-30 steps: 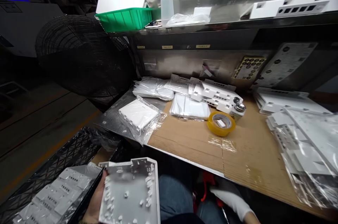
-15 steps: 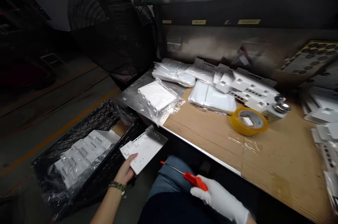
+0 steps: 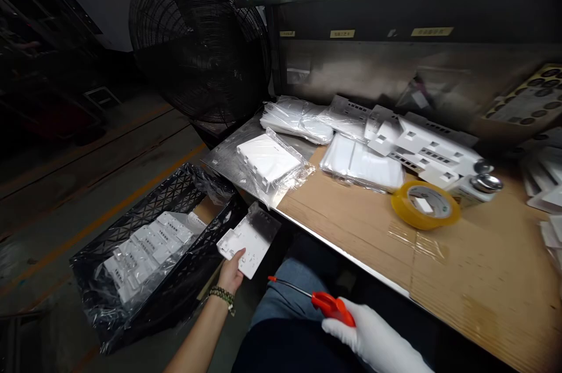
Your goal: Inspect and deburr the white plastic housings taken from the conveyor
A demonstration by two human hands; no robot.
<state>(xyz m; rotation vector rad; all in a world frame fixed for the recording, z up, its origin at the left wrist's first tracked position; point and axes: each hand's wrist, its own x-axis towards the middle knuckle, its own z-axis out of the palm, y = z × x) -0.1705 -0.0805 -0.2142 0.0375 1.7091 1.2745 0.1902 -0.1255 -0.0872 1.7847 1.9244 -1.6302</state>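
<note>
Plainly, my hands are well apart: the bare left hand [image 3: 232, 274] pinches a white plastic housing [image 3: 252, 244] by its near side at lower centre, beside the black crate [image 3: 175, 188], while the gloved right hand [image 3: 362, 327] grips a red-handled tool [image 3: 332, 307]. Held by one side alone, the housing could slip and fall between crate and surface [image 3: 346, 241]; the tool, angled over my jeans [image 3: 278, 303], might jab me if my grip dipped.
</note>
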